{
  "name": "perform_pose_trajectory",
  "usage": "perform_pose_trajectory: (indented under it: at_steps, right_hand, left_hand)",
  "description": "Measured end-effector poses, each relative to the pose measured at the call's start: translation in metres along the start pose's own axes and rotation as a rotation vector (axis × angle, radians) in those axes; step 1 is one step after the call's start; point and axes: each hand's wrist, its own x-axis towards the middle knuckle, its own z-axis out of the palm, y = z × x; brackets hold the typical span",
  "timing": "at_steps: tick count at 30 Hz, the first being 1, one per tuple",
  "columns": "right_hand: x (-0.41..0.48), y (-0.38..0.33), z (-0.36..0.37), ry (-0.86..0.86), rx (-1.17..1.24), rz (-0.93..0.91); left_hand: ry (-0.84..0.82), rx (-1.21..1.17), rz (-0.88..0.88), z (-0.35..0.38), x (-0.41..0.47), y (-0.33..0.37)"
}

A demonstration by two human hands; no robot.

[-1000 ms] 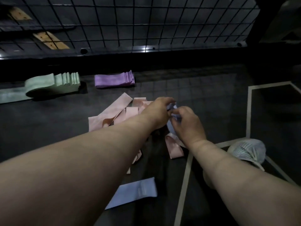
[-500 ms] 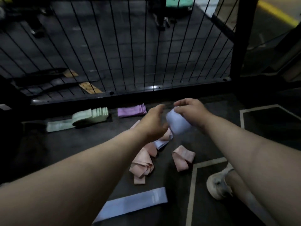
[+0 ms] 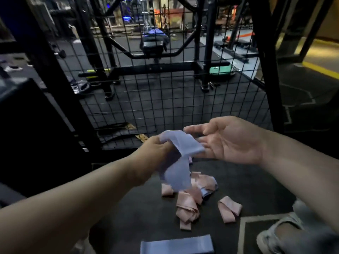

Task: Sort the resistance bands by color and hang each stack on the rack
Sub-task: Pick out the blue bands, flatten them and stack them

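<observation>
My left hand (image 3: pixel 156 153) grips a pale blue resistance band (image 3: pixel 178 162) that hangs loosely below my fingers, raised above the floor. My right hand (image 3: pixel 229 140) is beside it, palm up with fingers relaxed, its fingertips close to the band's upper edge. Below on the dark floor lies a pile of pink bands (image 3: pixel 189 204) with a bit of blue band among them, and one folded pink band (image 3: pixel 229 210) apart to the right. Another blue band (image 3: pixel 177 245) lies flat at the bottom edge.
A black wire mesh panel (image 3: pixel 165 99) stands right behind the hands, framed by black posts (image 3: pixel 266 70). Gym equipment fills the room beyond it. A dark block (image 3: pixel 36 125) is at the left. My shoe (image 3: pixel 275 233) is at the bottom right, by a pale floor line.
The view tilted up, so the green and purple stacks left the frame. The blue band passed from my right hand into my left, and my right hand opened palm up.
</observation>
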Motion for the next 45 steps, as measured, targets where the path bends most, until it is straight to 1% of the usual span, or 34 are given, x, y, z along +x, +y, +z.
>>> perform_pose_trajectory:
  at_steps: [1,2,5,8,10,12,14,15,16,17,19,20,21,24,26,28,29,32,33,34,36,38,39,42,44,45]
  right_hand:
    - [-0.007,0.004,0.008,-0.057,0.006,-0.014]
    - [-0.012,0.009,0.014,-0.078,-0.004,-0.038]
    - [-0.02,0.026,0.022,-0.026,-0.086,-0.122]
    - [-0.018,0.037,0.025,0.002,-0.28,-0.181]
    - [-0.012,0.046,0.027,0.094,-0.464,-0.234]
    - [-0.006,0.054,0.03,0.266,-0.689,-0.323]
    - [-0.001,0.058,0.031,0.408,-0.809,-0.42]
    - [0.001,0.057,0.031,0.449,-0.849,-0.459]
    - [0.001,0.055,0.03,0.455,-0.878,-0.476]
    - [0.001,0.053,0.029,0.423,-0.876,-0.468]
    - [0.0,0.048,0.027,0.312,-0.792,-0.409]
    - [0.0,0.047,0.026,0.285,-0.771,-0.395]
    - [0.002,0.047,0.024,0.305,-0.783,-0.405]
    - [0.007,0.049,0.021,0.502,-0.869,-0.509]
    - [0.009,0.049,0.018,0.592,-0.894,-0.55]
    - [0.008,0.046,0.016,0.628,-0.869,-0.525]
    - [0.007,0.045,0.016,0.621,-0.796,-0.493]
    - [0.003,0.043,0.02,0.532,-0.427,-0.375]
    - [0.002,0.042,0.021,0.514,-0.379,-0.351]
    - [0.001,0.042,0.02,0.506,-0.389,-0.33]
    - [0.001,0.044,0.018,0.514,-0.499,-0.262]
    - [0.003,0.048,0.014,0.53,-0.603,-0.12]
    - [0.003,0.051,0.013,0.509,-0.63,-0.026]
    - [0.002,0.058,0.015,0.322,-0.572,0.219]
    - [0.0,0.062,0.018,0.246,-0.532,0.275]
    - [0.0,0.063,0.02,0.244,-0.526,0.251]
  left_hand:
    - [0.012,-0.055,-0.025,-0.001,-0.01,-0.001]
    - [0.032,-0.088,-0.054,-0.001,-0.018,-0.004]
    - [0.084,-0.186,-0.14,-0.002,-0.032,-0.019]
    - [0.057,-0.309,-0.215,0.002,-0.035,-0.03]
    - [0.007,-0.357,-0.244,0.006,-0.036,-0.03]
    - [-0.024,-0.349,-0.256,0.005,-0.034,-0.029]
    - [-0.045,-0.309,-0.266,0.001,-0.037,-0.027]
    - [-0.054,-0.293,-0.272,-0.001,-0.037,-0.027]
    - [-0.065,-0.294,-0.284,-0.003,-0.038,-0.028]
    - [-0.078,-0.311,-0.298,-0.005,-0.039,-0.028]
    - [-0.104,-0.338,-0.314,-0.007,-0.038,-0.027]
    - [-0.12,-0.34,-0.319,-0.008,-0.037,-0.028]
    - [-0.138,-0.337,-0.326,-0.009,-0.036,-0.029]
    - [-0.177,-0.307,-0.343,-0.009,-0.036,-0.033]
    - [-0.225,-0.281,-0.33,-0.008,-0.037,-0.033]
    - [-0.288,-0.291,-0.322,-0.006,-0.039,-0.035]
    - [-0.307,-0.302,-0.32,-0.005,-0.041,-0.035]
    - [-0.359,-0.298,-0.259,-0.004,-0.045,-0.035]
    - [-0.374,-0.277,-0.229,-0.003,-0.046,-0.035]
    - [-0.374,-0.253,-0.203,-0.002,-0.047,-0.035]
    - [-0.376,-0.216,-0.173,-0.001,-0.048,-0.034]
    - [-0.387,-0.174,-0.161,-0.002,-0.049,-0.033]
    - [-0.393,-0.162,-0.166,-0.003,-0.05,-0.033]
    - [-0.403,-0.185,-0.177,-0.005,-0.05,-0.032]
    - [-0.419,-0.183,-0.144,-0.005,-0.051,-0.031]
    - [-0.435,-0.18,-0.147,-0.005,-0.051,-0.031]
